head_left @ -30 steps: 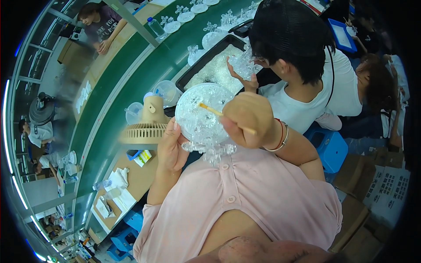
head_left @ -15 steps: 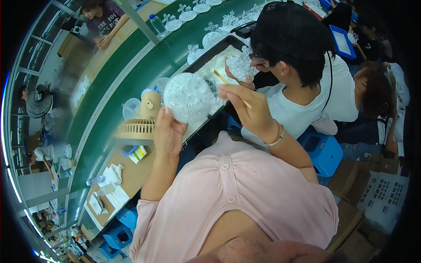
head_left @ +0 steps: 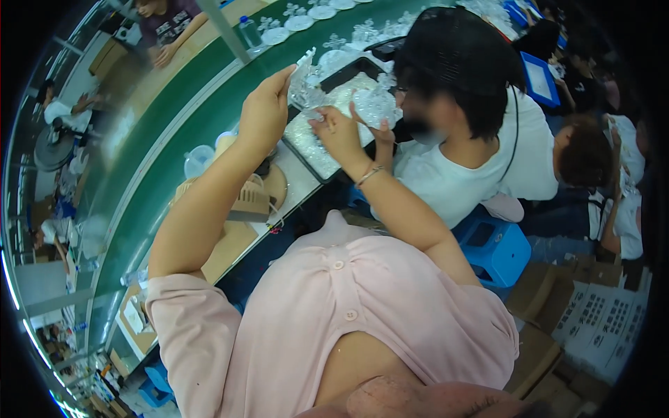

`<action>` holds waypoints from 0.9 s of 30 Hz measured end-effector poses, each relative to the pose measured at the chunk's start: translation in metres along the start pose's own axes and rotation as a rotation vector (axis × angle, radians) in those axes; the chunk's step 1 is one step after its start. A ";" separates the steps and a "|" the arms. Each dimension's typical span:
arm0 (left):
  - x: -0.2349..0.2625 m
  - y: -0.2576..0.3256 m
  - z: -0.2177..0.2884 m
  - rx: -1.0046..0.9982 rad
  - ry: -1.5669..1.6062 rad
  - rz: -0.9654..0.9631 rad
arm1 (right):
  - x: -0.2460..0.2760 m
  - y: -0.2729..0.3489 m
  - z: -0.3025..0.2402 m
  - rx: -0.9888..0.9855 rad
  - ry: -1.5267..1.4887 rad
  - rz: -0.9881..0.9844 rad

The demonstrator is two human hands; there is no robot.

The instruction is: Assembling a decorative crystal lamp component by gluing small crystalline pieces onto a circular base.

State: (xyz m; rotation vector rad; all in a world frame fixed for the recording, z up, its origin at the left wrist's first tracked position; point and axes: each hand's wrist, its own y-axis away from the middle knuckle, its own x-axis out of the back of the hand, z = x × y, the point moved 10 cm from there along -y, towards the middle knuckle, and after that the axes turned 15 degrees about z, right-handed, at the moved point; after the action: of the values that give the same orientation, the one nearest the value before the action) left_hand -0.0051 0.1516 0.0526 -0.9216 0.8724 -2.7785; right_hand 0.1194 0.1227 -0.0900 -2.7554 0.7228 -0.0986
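My left hand (head_left: pixel 266 111) is raised over the near end of the tray, shut on a clear, crystal-like ornament (head_left: pixel 301 89) whose round white base is turned edge-on. My right hand (head_left: pixel 341 139) is just below it, fingertips pinched together near the ornament's lower side. A small clear bit shows at those fingertips, but its kind is hard to make out. No brush is visible in that hand now. Under both hands lies a black tray (head_left: pixel 327 177) of clear glittering granules. Beside me a co-worker holds another clear ornament (head_left: pixel 374 108) above the tray.
A beige fan (head_left: pixel 251 202) stands on the table left of my right forearm, partly behind my left arm. Plastic cups (head_left: pixel 200 161) sit beyond it. Along the green conveyor (head_left: pixel 209 115) are finished-looking ornaments on white discs (head_left: pixel 277 35) and a bottle (head_left: pixel 249 31). A blue stool (head_left: pixel 498 247) is at right.
My left hand has risen away from me, and the ornament has turned from base-facing to edge-on. My right hand has moved left to it; the brush it held is out of sight.
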 end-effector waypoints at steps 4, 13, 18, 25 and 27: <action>-0.019 0.014 0.004 -0.176 -0.094 -0.102 | -0.004 0.013 0.014 0.027 -0.044 0.126; 0.012 -0.030 0.011 -0.281 0.009 0.123 | -0.020 0.026 0.057 -0.344 -0.572 -0.003; -0.032 -0.014 -0.026 -0.203 -0.073 -0.230 | -0.032 0.024 0.052 -0.419 -0.715 -0.010; -0.044 0.023 0.003 -0.397 -0.340 -0.384 | -0.047 0.031 0.051 -0.437 -0.654 -0.114; -0.014 0.001 0.029 -0.362 -0.243 -0.232 | -0.033 0.023 0.057 -0.397 -0.483 -0.065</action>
State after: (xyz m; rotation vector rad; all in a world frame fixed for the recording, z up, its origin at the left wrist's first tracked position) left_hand 0.0233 0.1397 0.0637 -1.4663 1.3261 -2.6491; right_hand 0.0879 0.1339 -0.1508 -2.9784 0.5630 0.7465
